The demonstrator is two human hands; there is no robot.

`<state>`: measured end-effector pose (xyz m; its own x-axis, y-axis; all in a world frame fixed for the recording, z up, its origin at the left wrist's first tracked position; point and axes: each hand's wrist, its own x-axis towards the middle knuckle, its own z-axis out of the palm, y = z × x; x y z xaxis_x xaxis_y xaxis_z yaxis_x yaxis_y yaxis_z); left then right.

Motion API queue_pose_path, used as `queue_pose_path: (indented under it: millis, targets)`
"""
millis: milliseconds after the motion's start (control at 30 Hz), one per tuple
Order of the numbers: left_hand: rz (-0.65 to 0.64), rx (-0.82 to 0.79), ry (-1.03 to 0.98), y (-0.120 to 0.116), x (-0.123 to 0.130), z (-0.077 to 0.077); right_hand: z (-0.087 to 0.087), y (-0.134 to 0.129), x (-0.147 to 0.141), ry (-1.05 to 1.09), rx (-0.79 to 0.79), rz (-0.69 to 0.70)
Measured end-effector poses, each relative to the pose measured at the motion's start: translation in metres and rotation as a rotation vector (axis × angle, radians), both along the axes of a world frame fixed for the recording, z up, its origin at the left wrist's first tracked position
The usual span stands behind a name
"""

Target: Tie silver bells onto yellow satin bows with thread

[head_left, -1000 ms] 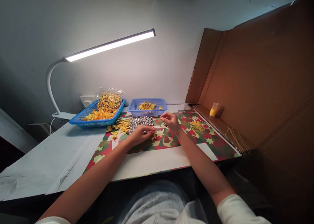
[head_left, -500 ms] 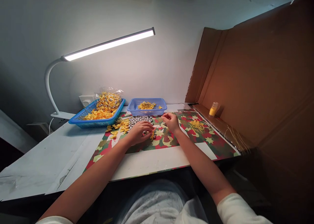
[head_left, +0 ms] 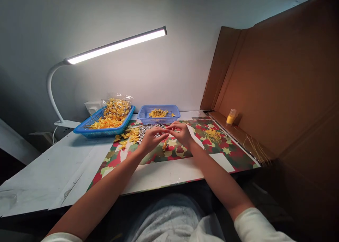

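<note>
My left hand (head_left: 152,140) and my right hand (head_left: 181,133) meet fingertip to fingertip over the patterned sheet (head_left: 185,151). Both are closed in a pinch, and whatever is between the fingers is too small to make out. Just below the fingertips is a yellow ribbon bow with a silver bell (head_left: 165,146); whether it hangs from the fingers or lies on the sheet, I cannot tell. Behind my left hand spreads a heap of silver bells (head_left: 144,130), partly hidden by it. Loose yellow ribbon bows (head_left: 129,135) lie left of the bells.
A blue basket (head_left: 99,131) with yellow bows and a clear bag stands at the left. A smaller blue basket (head_left: 159,121) holds yellow pieces. Yellow cords (head_left: 213,136) lie at the right, near a small bottle (head_left: 231,117) and a cardboard wall (head_left: 278,76). A lamp (head_left: 116,46) shines above.
My right hand has moved left, and my left hand has lifted slightly toward it, so the fingertips now meet. The bow below stays in about the same place.
</note>
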<state>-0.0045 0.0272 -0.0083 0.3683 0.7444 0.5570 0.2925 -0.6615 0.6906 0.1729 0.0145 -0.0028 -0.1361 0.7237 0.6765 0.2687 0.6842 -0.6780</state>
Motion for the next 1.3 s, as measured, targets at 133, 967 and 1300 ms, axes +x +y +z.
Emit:
queue_pose_path:
  millis: [133,967,1300]
  targets:
    - [0.002,-0.142,-0.043,0.002,0.002,-0.001,-0.003,0.003,0.001,-0.120,0.072,-0.014]
    - [0.084,-0.457,-0.374,0.012,-0.002,0.006,-0.022,0.015,-0.009,-0.100,-0.267,-0.008]
    - [0.064,-0.510,-0.430,0.015,0.001,0.002,-0.025,0.016,-0.011,-0.063,-0.319,0.095]
